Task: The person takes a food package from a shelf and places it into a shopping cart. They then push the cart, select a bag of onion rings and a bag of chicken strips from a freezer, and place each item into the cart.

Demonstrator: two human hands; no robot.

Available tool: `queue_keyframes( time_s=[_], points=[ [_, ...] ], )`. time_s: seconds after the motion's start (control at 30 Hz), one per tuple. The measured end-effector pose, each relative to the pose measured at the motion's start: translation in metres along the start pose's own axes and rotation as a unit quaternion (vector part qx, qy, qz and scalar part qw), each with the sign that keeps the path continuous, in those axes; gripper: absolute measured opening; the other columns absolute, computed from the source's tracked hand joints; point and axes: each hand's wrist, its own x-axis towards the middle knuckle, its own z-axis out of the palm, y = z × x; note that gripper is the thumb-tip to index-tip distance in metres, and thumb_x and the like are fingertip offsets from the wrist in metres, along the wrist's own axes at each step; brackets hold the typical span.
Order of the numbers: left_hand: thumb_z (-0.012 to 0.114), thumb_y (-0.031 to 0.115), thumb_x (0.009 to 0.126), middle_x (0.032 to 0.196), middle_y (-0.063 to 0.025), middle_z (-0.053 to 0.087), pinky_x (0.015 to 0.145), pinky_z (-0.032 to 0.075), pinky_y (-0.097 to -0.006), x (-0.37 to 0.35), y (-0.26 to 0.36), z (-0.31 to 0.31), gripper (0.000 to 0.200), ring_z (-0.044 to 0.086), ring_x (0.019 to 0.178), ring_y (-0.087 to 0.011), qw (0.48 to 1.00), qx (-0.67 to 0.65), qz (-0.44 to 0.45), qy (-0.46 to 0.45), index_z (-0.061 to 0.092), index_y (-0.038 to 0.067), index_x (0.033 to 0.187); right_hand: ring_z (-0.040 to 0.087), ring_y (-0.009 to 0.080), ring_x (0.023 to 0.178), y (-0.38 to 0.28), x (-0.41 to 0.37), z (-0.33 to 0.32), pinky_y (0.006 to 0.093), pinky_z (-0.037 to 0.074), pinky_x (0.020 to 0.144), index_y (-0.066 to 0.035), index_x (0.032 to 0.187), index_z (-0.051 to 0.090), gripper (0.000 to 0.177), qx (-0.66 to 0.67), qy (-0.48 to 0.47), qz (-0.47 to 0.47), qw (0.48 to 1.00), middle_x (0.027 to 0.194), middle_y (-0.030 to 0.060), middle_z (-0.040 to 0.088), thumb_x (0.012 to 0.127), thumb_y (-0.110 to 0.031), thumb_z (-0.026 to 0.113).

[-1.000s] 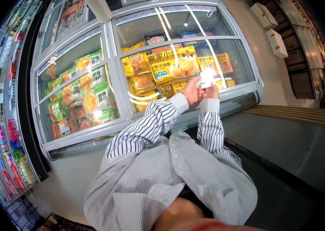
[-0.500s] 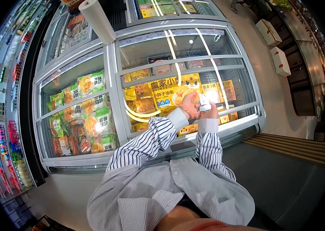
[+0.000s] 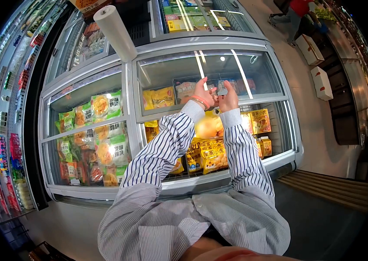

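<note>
My left hand [image 3: 202, 96], with a pink band at the wrist, is open over the upper glass lid [image 3: 166, 69], fingers apart, beside the lid's front edge. My right hand [image 3: 228, 98] is open just to its right, fingers partly spread. A small grey-white label [image 3: 222, 88] shows between the hands, at the right fingertips; whether it is held or stuck to the glass is unclear. Below the lid edge, yellow packs [image 3: 212, 155] lie in the uncovered part of the freezer. A large yellow pack [image 3: 208, 127] is partly hidden between my forearms.
Green-and-white food bags [image 3: 110, 150] lie under glass at left. A white roll [image 3: 115, 34] stands on the freezer divider. Stocked shelves [image 3: 14, 108] line the far left. A person in a red top [image 3: 299, 8] is at the upper right, near white boxes [image 3: 322, 82].
Both hands have moved up and away from my body, along with the glass lid. The front part of the freezer is now uncovered. A person has come into view at the upper right.
</note>
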Motion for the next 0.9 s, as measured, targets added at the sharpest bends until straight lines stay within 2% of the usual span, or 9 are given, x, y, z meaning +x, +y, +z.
queue_keyframes(
  time_s=[0.1, 0.2, 0.23, 0.27, 0.43, 0.53, 0.63, 0.73, 0.9],
  points=[
    [0.056, 0.054, 0.075, 0.129, -0.0244, 0.034, 0.098, 0.023, -0.0510, 0.006, 0.014, -0.006, 0.082, 0.037, 0.114, -0.0365, 0.999, 0.017, 0.018, -0.047, 0.027, 0.003, 0.132, 0.043, 0.0166, 0.044, -0.001, 0.002, 0.018, 0.0275, 0.033, 0.039, -0.012, 0.135, 0.031, 0.055, 0.002, -0.029, 0.013, 1.000, 0.091, 0.0103, 0.052, 0.085, -0.020, 0.053],
    [0.057, 0.055, 0.074, 0.130, -0.0246, 0.036, 0.100, 0.021, -0.0506, 0.013, 0.024, -0.006, 0.085, 0.040, 0.113, -0.0366, 0.998, 0.040, 0.011, -0.047, 0.024, 0.006, 0.136, 0.043, 0.0155, 0.042, -0.002, 0.009, 0.028, 0.0270, 0.034, 0.036, -0.012, 0.134, 0.033, 0.054, -0.019, -0.004, -0.003, 1.000, 0.097, 0.0117, 0.052, 0.084, -0.017, 0.053],
    [0.057, 0.054, 0.075, 0.129, -0.0243, 0.037, 0.100, 0.023, -0.0507, 0.015, 0.024, -0.005, 0.084, 0.043, 0.111, -0.0370, 0.997, 0.055, 0.015, -0.053, 0.023, 0.007, 0.136, 0.047, 0.0188, 0.059, -0.001, 0.014, 0.026, 0.0309, 0.040, 0.048, -0.012, 0.133, 0.036, 0.054, -0.031, -0.001, -0.012, 0.999, 0.108, 0.0146, 0.047, 0.083, -0.019, 0.055],
    [0.059, 0.054, 0.073, 0.096, -0.0187, 0.052, 0.084, 0.037, -0.0473, 0.020, 0.020, -0.007, 0.061, 0.052, 0.088, -0.0340, 0.994, 0.083, 0.028, -0.063, 0.043, 0.006, 0.106, 0.050, 0.0221, 0.076, 0.001, 0.016, 0.021, 0.0349, 0.047, 0.061, -0.012, 0.133, 0.038, 0.055, -0.044, 0.003, -0.021, 0.999, 0.119, 0.0175, 0.043, 0.082, -0.020, 0.057],
    [0.053, 0.040, 0.084, 0.085, -0.0030, 0.054, 0.072, 0.043, -0.0382, -0.015, -0.017, -0.031, 0.036, 0.055, 0.075, -0.0179, 0.974, 0.183, 0.113, -0.074, 0.047, 0.012, 0.106, 0.029, 0.0247, 0.118, 0.004, -0.026, 0.010, 0.0349, 0.033, 0.087, -0.013, 0.130, 0.043, 0.050, 0.010, 0.019, 0.008, 1.000, 0.135, 0.0053, 0.038, 0.083, -0.019, 0.057],
    [0.054, 0.039, 0.084, 0.083, -0.0007, 0.053, 0.071, 0.043, -0.0302, -0.057, -0.046, -0.043, 0.033, 0.054, 0.077, -0.0121, 0.967, 0.200, 0.135, -0.083, 0.051, 0.015, 0.107, 0.043, 0.0179, 0.104, 0.021, -0.069, -0.001, 0.0310, 0.038, 0.083, -0.007, 0.129, 0.043, 0.045, -0.005, -0.032, -0.022, 0.999, 0.118, 0.0036, 0.048, 0.086, -0.017, 0.052],
    [0.050, 0.035, 0.088, 0.092, -0.0022, 0.058, 0.077, 0.043, -0.0321, -0.083, -0.062, -0.062, 0.036, 0.055, 0.086, -0.0149, 0.950, 0.241, 0.172, -0.102, 0.048, 0.009, 0.114, 0.051, 0.0145, 0.086, 0.055, -0.099, -0.019, 0.0298, 0.044, 0.078, -0.003, 0.129, 0.038, 0.043, 0.084, -0.074, -0.033, 0.993, 0.103, 0.0052, 0.052, 0.089, -0.016, 0.049],
    [0.052, 0.029, 0.090, 0.089, -0.0029, 0.057, 0.073, 0.045, -0.0291, -0.117, -0.075, -0.079, 0.027, 0.055, 0.078, -0.0116, 0.933, 0.233, 0.177, -0.208, 0.055, 0.007, 0.106, 0.053, 0.0148, 0.093, 0.073, -0.164, -0.020, 0.0296, 0.043, 0.079, -0.009, 0.111, 0.051, 0.025, 0.175, -0.120, -0.013, 0.977, 0.101, 0.0012, 0.055, 0.089, -0.020, 0.053],
    [0.049, 0.026, 0.092, 0.089, -0.0080, 0.059, 0.077, 0.049, -0.0300, -0.261, -0.097, -0.144, 0.030, 0.059, 0.086, -0.0236, 0.918, 0.321, 0.171, -0.159, 0.051, 0.001, 0.109, 0.051, 0.0160, 0.100, 0.164, -0.301, 0.009, 0.0291, 0.041, 0.088, -0.007, 0.113, 0.050, 0.026, 0.239, -0.131, 0.035, 0.961, 0.107, 0.0042, 0.054, 0.090, -0.018, 0.051]
  ],
)
